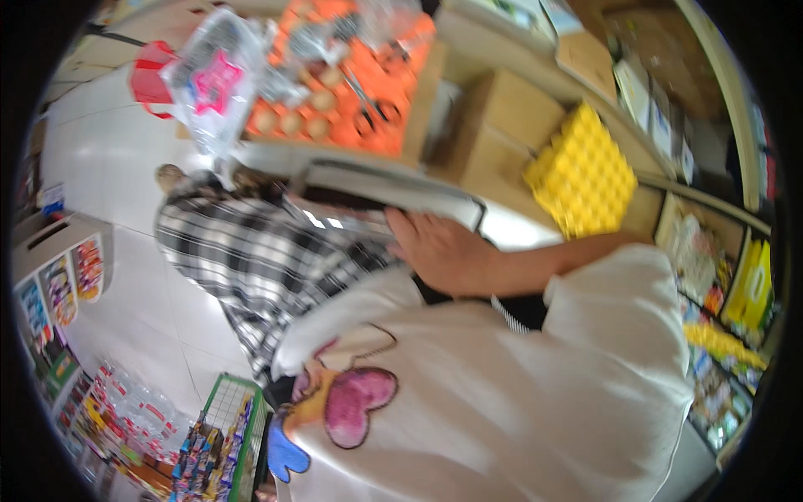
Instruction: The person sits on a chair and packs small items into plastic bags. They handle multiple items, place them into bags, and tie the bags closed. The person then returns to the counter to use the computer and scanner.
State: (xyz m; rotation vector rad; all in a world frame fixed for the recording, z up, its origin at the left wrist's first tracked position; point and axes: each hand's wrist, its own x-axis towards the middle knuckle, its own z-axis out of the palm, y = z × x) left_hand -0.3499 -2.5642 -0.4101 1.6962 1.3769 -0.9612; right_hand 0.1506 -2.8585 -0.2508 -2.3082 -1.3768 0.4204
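Observation:
Past the white sleeve on the right, my right hand [439, 251] grips the edge of a glossy, dark-rimmed bag or case [345, 219], whose dark loop arches behind the hand. Motion blur hides the exact finger contact. A bit of skin [266, 492] at the bottom edge may be my left hand; its hold is hidden. Left of the bag stands a person in a black-and-white plaid shirt [244, 251]. Beyond, an orange egg tray [392, 135] bears several brown eggs [290, 122], scissors [370, 106] and plastic-wrapped items. A white plastic bag with a pink star [216, 85] is beside it.
Cardboard boxes [508, 132] and stacked yellow egg trays [586, 176] are at the upper right. Stocked shelves [709, 314] line the right side. A green-rimmed wire rack of packets [219, 433] stands lower left, near a display stand [63, 270]. A red bag [150, 75] is upper left.

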